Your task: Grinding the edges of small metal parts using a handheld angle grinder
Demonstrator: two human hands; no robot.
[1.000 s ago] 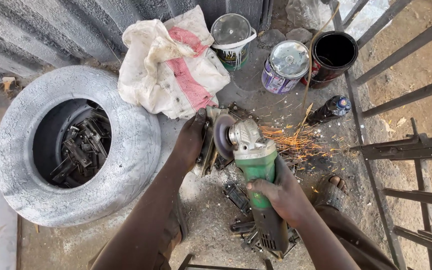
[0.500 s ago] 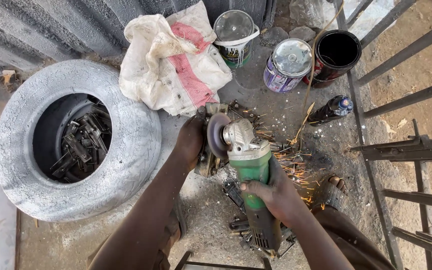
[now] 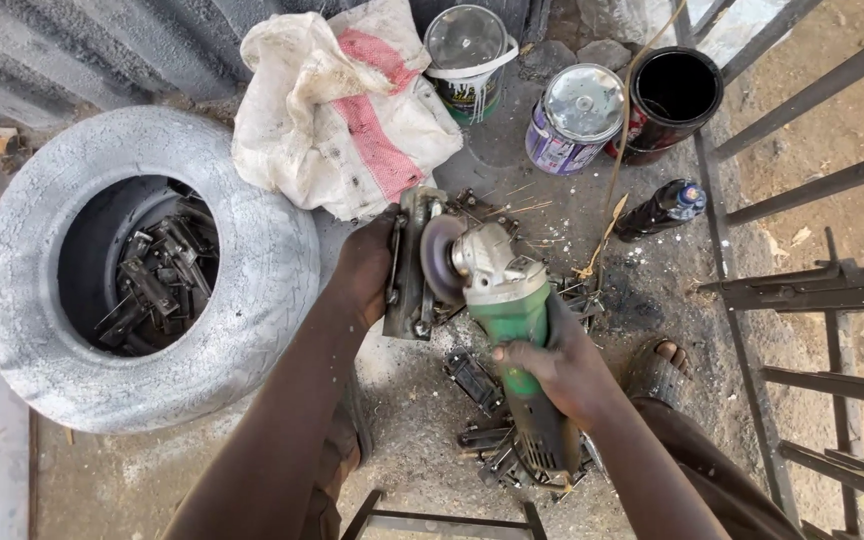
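Observation:
My left hand [image 3: 367, 270] grips a grey metal bracket [image 3: 412, 265], holding it upright in the air. My right hand [image 3: 552, 365] is wrapped around the green body of an angle grinder [image 3: 507, 320]. Its grey disc [image 3: 442, 260] rests against the bracket's right side. A few thin sparks fly up and to the right of the disc. Several dark metal pieces [image 3: 477, 385] lie on the concrete floor beneath the grinder.
A grey-painted tyre [image 3: 142, 270] at the left holds several metal brackets in its hollow. A dirty white sack [image 3: 342, 110] lies behind my hands. Paint cans [image 3: 577, 115], a black bucket [image 3: 672, 95] and a dark bottle [image 3: 657, 210] stand at the back right. A metal grille [image 3: 822, 290] runs along the right.
The heavy shower of sparks to the right has faded to a few thin streaks. The view has shifted slightly; both hands keep their grip on bracket and grinder.

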